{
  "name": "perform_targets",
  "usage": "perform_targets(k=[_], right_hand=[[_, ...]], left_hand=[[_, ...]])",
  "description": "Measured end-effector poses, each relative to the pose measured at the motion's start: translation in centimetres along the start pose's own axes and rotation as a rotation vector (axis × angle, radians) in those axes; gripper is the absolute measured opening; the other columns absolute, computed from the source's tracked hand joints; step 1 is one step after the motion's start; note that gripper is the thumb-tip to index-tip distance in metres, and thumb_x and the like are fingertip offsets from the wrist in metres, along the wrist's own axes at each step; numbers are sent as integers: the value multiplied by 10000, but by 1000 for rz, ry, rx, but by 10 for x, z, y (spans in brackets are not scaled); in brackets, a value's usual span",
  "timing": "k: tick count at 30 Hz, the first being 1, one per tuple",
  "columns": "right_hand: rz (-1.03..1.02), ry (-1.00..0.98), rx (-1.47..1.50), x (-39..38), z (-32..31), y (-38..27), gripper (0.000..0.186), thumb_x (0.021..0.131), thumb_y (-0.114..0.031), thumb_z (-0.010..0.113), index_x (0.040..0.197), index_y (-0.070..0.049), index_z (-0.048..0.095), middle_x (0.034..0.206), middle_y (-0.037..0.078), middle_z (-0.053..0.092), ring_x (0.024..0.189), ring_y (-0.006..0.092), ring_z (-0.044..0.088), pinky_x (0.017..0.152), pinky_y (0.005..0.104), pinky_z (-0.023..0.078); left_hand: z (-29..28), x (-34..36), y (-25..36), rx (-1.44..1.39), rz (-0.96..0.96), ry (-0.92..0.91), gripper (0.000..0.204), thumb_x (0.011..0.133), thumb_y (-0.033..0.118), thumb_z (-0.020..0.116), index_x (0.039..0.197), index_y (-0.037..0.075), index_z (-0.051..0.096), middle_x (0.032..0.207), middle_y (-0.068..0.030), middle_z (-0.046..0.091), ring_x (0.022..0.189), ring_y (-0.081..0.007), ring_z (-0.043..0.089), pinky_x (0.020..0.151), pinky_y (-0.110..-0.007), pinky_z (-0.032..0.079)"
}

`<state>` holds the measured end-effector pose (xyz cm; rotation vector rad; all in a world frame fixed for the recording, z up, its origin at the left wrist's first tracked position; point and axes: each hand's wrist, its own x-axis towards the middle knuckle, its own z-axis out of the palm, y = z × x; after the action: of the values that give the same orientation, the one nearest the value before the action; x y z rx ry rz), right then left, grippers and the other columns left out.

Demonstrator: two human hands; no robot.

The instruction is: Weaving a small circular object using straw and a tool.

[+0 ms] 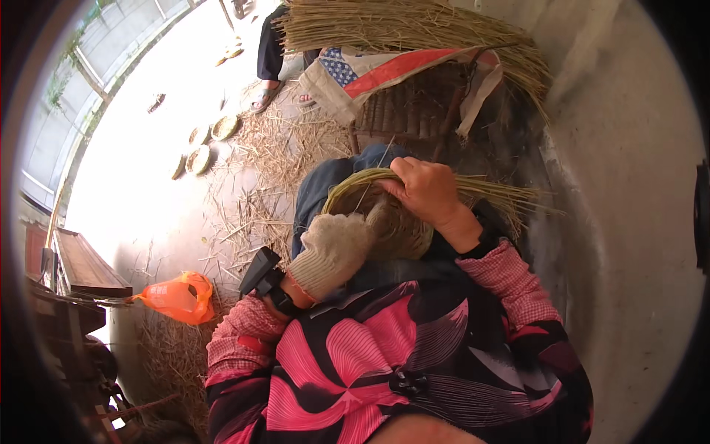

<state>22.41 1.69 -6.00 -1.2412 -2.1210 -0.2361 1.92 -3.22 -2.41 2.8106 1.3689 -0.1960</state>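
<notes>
A round straw basket [405, 231], partly woven, rests on my lap with its opening toward me. My right hand [429, 191], bare, is closed on the far rim, with the thumb inside and the fingers over the edge. Loose straw stems [503, 191] run out from the rim to the right, beyond that hand. My left hand [336, 243] wears a cream knitted glove and is closed at the basket's near left side, its fingertips reaching into the opening. A thin pale strand or needle shows near those fingertips; I cannot tell which. Whatever the gloved fingers grip is hidden.
Ahead, a straw bundle [414, 29] and a star-and-stripe patterned cloth [392, 70] lie over a low slatted chair [410, 111]. Straw scraps [259, 200] litter the floor. Several small baskets [198, 159], a person's leg [272, 52] and an orange plastic bag [181, 297] are to the left.
</notes>
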Motion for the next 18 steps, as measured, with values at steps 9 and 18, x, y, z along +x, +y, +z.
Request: perform_targets(k=[9,18], right_hand=[[-228,96,-11,20,-30,21,339,827,-402,748,794,-146,529,713,32,568,653,250,656,542,384,510],[-468,93,-18,42,-36,1,323,788,-409,753,761,-170,537,685,9,528,614,206,635,524,353,499]], left_hand=[[-56,-24,-64,-556,-44,1071,293,883,40,651,1173,45,692,1171,-158,688,1051,-292,685,936,-374,524],[-15,67,-70,-523,286,661,209,952,170,608,1065,13,686,1004,-114,703,971,-214,671,889,-309,518]])
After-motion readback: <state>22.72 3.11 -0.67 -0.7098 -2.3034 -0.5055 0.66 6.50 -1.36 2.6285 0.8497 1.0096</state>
